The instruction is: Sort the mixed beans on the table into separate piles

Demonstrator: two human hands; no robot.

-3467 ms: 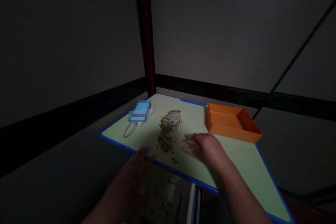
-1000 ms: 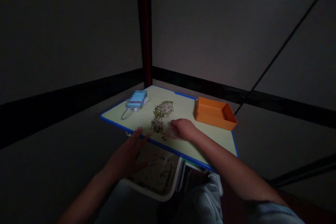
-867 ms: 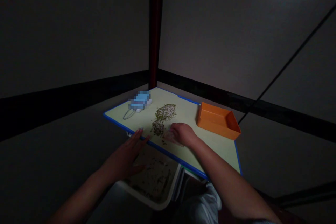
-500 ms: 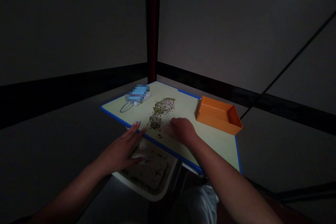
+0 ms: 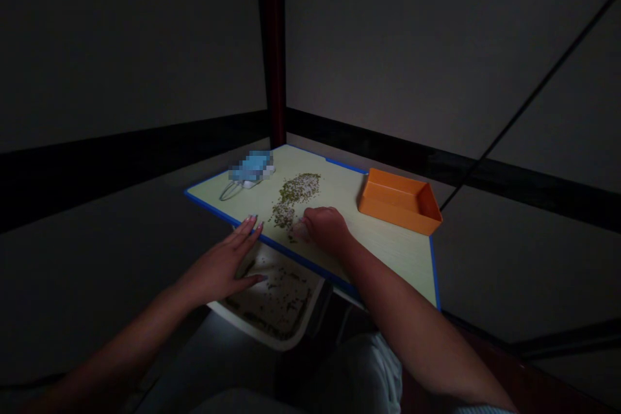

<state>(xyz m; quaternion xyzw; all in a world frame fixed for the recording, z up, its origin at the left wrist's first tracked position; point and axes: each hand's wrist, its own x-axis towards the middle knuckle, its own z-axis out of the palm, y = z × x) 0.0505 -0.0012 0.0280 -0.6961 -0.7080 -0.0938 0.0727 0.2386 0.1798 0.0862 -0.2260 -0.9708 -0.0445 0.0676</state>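
A loose strip of dried green-brown flakes (image 5: 294, 197) is lying lengthwise across the middle of a pale green board (image 5: 388, 252) with a blue edge, and its near end is thinning into scattered bits. The right hand (image 5: 326, 228) is curled down on the board just beside that near end, its fingers pointing left toward the flakes. A pale, translucent scrap (image 5: 299, 230) is showing at its fingertips, though the dim light hides whether the hand is gripping it. The left hand (image 5: 218, 268) is lying open and well apart from the right, fingers spread, with its fingertips reaching the board's near blue edge. Below that hand, a white tray (image 5: 310, 314) is sitting under the edge, its floor dotted with similar dark bits. An empty orange tray (image 5: 400, 200) is standing at the board's far right edge. At the far left, a blurred blue packet (image 5: 250, 167) is lying with a thin loop of cord (image 5: 230, 192) beside it. A dark red post (image 5: 276, 45) is rising behind the board's far corner.
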